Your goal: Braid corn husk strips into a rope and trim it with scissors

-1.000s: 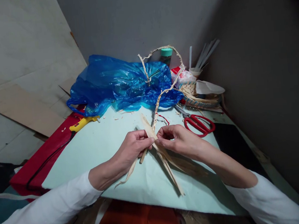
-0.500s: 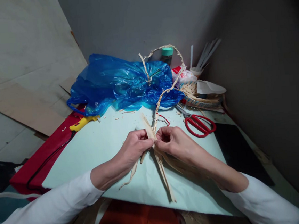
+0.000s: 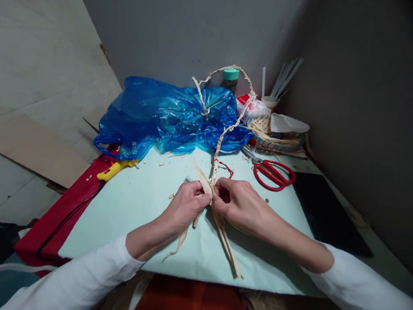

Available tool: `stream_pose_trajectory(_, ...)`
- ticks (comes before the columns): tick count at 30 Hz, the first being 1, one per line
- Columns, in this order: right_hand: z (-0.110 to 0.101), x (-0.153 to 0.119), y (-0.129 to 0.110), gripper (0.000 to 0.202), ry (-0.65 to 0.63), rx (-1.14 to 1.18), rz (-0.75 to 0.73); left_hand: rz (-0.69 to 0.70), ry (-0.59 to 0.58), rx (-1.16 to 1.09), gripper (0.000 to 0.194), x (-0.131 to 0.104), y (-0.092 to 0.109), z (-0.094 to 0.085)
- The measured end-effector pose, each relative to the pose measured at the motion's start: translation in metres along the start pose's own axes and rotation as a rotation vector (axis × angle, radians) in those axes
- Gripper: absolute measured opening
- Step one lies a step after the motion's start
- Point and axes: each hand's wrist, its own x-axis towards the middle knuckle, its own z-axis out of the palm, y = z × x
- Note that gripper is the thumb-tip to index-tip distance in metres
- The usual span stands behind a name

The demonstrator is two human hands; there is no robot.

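Observation:
A long pale braid of dried plant fibre (image 3: 223, 137) runs from my hands up over the blue bag and curls in a loop at the back. Near its lower end a red thread (image 3: 228, 166) is tied on. My left hand (image 3: 187, 202) pinches a flat fibre strip (image 3: 201, 176) between thumb and fingers. Close against it, my right hand (image 3: 237, 200) is closed on the strips at the braid's working end. Loose strips (image 3: 229, 252) hang below the hands toward the front table edge. The exact grip of the fingertips is partly hidden.
Red-handled scissors (image 3: 273, 174) lie right of my hands, beside a black flat board (image 3: 327, 214). A blue plastic bag (image 3: 159, 115) sits behind. At left is a yellow tool (image 3: 116, 170) with a cord. A woven basket (image 3: 277, 141) stands at back right.
My right hand has turned slightly and drawn in over the strips; the wide strip beneath it no longer shows. My left hand stays nearly in place, still pinching.

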Motion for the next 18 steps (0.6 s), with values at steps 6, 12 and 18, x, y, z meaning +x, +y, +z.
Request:
stream_pose_trajectory(6,-0.020,0.004,0.001,0.013,-0.103,0.390,0.024,0.037,-0.035,-0.092,0.016,-0.004,0.005,0.004)
stream_pose_trajectory(12,-0.034,0.002,0.008,0.017,-0.119,0.724,0.028,-0.021,-0.035,-0.042,0.011,-0.005,0.011,0.004)
stream_pose_trajectory(18,-0.073,-0.017,-0.004,0.021,0.144,0.892,0.038,-0.149,0.017,-0.014,0.016,-0.006,0.010,0.001)
